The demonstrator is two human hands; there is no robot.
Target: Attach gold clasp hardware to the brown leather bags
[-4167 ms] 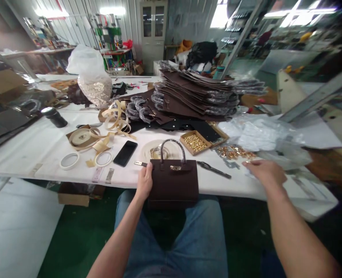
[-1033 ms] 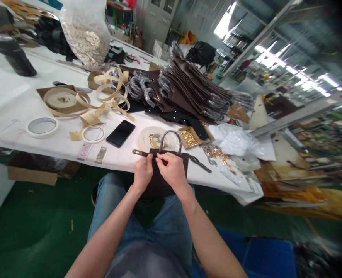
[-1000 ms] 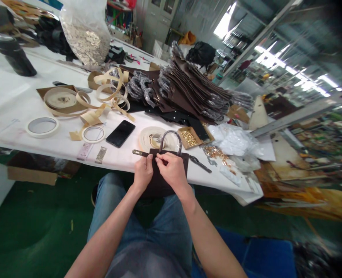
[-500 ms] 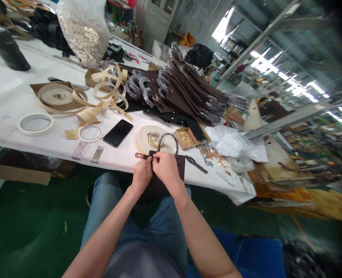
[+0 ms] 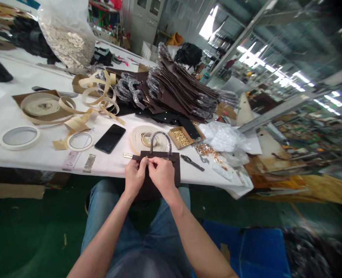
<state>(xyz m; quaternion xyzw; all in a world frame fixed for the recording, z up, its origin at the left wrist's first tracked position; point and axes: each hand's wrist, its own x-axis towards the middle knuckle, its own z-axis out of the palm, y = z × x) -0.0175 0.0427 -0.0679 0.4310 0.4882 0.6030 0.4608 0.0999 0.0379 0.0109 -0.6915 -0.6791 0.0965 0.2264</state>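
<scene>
Together, left hand (image 5: pixel 135 177), right hand (image 5: pixel 164 177) on smooth bag (image 5: pixel 150 190), arched handle (image 5: pixel 160 133)

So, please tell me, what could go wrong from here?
The brown handbag is over the lap at the edge of the white table, so it might slip if the left hand loosens. Just beyond, the box of gold pieces is uncovered; a bump from the right hand could spill it.
</scene>
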